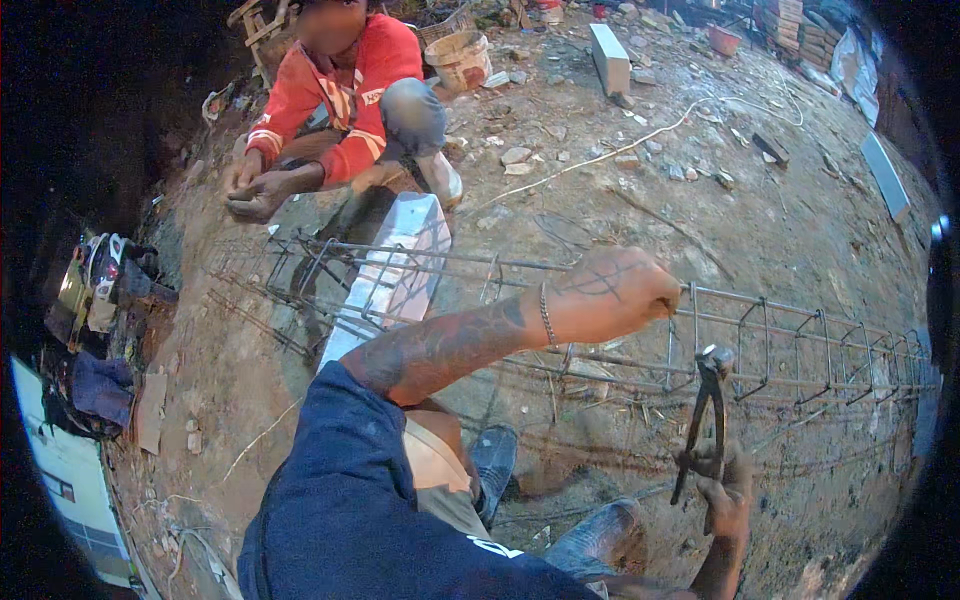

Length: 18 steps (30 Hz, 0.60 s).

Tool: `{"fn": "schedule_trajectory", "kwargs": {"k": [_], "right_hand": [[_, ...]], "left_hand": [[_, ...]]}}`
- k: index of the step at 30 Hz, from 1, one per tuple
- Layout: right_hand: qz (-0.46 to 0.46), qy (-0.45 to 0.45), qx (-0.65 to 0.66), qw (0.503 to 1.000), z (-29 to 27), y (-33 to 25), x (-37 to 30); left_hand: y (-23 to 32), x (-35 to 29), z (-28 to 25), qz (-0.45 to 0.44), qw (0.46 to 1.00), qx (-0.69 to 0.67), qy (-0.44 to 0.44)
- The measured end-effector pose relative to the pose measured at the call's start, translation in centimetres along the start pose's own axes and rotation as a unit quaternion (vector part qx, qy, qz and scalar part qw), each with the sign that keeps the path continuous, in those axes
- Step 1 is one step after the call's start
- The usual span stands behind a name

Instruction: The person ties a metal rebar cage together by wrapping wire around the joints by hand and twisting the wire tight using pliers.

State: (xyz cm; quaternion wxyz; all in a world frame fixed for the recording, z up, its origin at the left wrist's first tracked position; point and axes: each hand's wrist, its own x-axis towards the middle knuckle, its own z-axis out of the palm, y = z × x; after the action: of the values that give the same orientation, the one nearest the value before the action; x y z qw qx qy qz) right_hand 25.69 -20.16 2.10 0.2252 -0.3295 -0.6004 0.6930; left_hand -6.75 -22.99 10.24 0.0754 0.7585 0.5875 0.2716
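Item: left hand (620, 295), mine, at the cage's upper bar. Fingers curled closed; whether they grip the bar or something finer I cannot tell. Placement probably steadies the work.

Item: right hand (728, 490), mine, lower down. Fingers wrapped around the handles of the dark pincers (713, 368), held upright, head toward the bars; seemingly so for reaching the joints, with my palm low on the handles for leverage.

Item: rebar cage (822, 312), running crosswise in front of me, from the co-worker's side to the far right, partly behind my left forearm. Long, slender, dull grey-brown steel; straight bars threaded through rectangular stirrups at intervals; open-sided.

Item: pale block (405, 220), lying under the cage's left part, apparently as a prop keeping the bars off the dirt.

Item: co-worker (350, 110), red top, crouched beyond the left end, hands together; contents hidden.
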Motion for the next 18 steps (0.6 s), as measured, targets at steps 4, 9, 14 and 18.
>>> {"fn": "schedule_trajectory", "kwargs": {"k": [4, 9, 14, 18], "right_hand": [[0.035, -0.035, -0.040, 0.998, -0.5, -0.3, 0.6], [0.038, -0.119, 0.088, 0.988, -0.4, 0.8, 1.3], [0.056, -0.181, 0.082, 0.978, -1.5, 1.4, 1.3], [0.083, -0.181, 0.227, 0.953, 0.0, 0.2, 1.5]], "left_hand": [[0.0, -0.2, -0.5, -0.028, 0.999, 0.023, -0.009], [0.6, -0.3, -1.4, -0.014, 0.999, 0.030, -0.008], [1.2, 0.2, -0.9, 0.005, 1.000, 0.017, -0.021], [1.1, 0.1, -0.8, 0.010, 0.999, 0.025, -0.026]]}}
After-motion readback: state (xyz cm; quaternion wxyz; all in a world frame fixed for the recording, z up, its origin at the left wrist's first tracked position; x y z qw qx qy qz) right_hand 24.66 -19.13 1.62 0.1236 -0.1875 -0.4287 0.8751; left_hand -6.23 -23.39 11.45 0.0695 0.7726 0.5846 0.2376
